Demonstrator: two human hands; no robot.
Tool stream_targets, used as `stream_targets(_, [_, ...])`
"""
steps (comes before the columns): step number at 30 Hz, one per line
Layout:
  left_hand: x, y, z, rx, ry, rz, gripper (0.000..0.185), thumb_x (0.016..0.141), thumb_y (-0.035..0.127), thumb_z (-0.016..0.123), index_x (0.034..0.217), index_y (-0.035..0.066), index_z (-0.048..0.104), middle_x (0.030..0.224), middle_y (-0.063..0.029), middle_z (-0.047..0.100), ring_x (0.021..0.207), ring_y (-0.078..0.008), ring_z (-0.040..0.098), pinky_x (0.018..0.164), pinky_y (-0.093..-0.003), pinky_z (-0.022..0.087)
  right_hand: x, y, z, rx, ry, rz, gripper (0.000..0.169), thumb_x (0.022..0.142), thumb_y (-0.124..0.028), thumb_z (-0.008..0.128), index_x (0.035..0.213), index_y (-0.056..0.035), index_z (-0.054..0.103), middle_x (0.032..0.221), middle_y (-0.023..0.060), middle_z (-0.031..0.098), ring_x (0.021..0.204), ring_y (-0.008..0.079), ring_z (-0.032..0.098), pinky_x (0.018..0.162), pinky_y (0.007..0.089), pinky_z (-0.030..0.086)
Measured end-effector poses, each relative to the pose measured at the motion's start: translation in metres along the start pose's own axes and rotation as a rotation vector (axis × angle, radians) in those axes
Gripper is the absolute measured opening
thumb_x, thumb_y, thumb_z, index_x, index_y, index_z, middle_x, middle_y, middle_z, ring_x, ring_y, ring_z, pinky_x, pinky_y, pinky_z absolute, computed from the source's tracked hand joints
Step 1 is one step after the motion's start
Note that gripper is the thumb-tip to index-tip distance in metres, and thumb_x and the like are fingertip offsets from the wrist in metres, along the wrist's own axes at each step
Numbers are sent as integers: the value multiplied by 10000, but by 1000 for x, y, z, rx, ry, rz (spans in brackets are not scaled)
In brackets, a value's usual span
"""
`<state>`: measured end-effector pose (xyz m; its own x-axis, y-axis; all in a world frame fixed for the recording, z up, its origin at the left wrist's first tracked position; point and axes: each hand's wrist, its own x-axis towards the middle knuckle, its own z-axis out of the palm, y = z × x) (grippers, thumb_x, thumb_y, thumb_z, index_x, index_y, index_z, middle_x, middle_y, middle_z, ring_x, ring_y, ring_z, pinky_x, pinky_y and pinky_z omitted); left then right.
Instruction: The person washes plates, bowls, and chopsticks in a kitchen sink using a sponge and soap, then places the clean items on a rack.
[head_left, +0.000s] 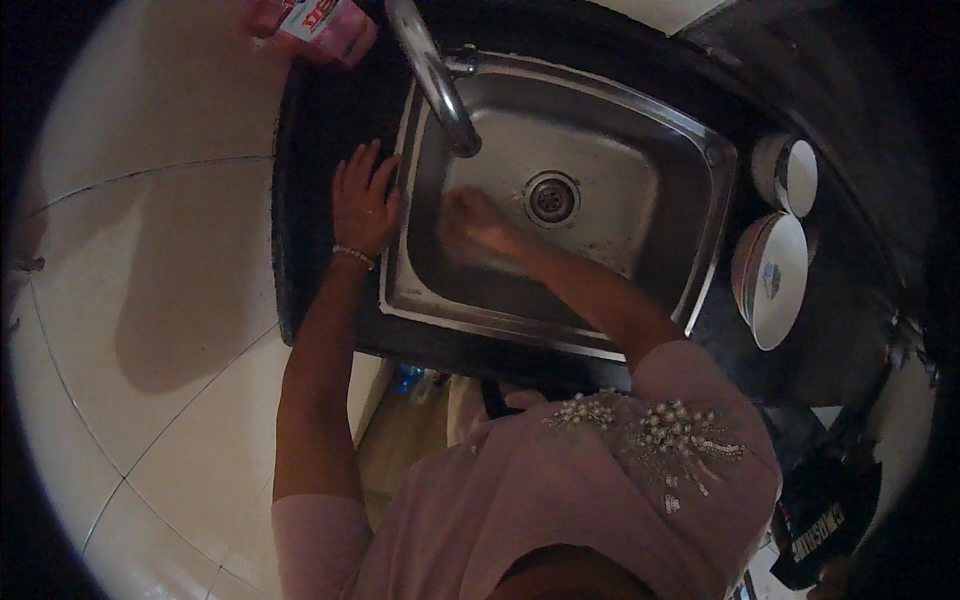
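My left hand (365, 201), with a beaded bracelet at the wrist, rests on the black countertop (319, 161) beside the left rim of a stainless steel sink (495, 319). Its fingers are spread and hold nothing. Inside the basin, my right hand (476, 225) is low at the left wall, blurred; whether it holds something cannot be made out. Just above it ends the spout of a curved chrome faucet (442, 90). To the right of my right hand is the round drain strainer (552, 199), with small bits of debris around it.
A stack of bowls (784, 281) and a smaller bowl or stack (799, 176) stand on the counter right of the sink. A pink package (341, 34) bearing writing lies at the upper left. Tiled surface (187, 262) extends along the left. A dark cloth or bag (825, 517) is at the lower right.
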<state>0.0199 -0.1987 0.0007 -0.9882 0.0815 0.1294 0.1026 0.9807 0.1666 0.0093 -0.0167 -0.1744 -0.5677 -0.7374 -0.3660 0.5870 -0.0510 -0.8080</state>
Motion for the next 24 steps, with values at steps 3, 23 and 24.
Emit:
stream_targets(3, [13,3,1,-8,2,42,448,732,149,529,1177,154,472,1320,-96,356,1233,-266,316,1008,-479,224,77,-2,-2,-481,693,-285,256,814,-201,525,987,-15,493,875,102,541,693,210,549,637,333,461])
stream_targets(23, [4,0,5,-21,41,10,443,731,133,526,1171,155,476,1304,-102,374,1223,-270,333,1006,-476,231,5,-68,-110,-1604,262,-144,258,745,-135,519,991,-57,523,982,151,504,983,316,484,821,375,413])
stream_targets(24, [3,0,5,-24,41,6,442,730,136,527,1169,155,479,1305,-102,374,1223,-270,333,1006,-475,231,-8,-57,-102,-1535,187,-109,260,747,-140,517,995,-62,529,995,145,505,991,314,480,825,375,409])
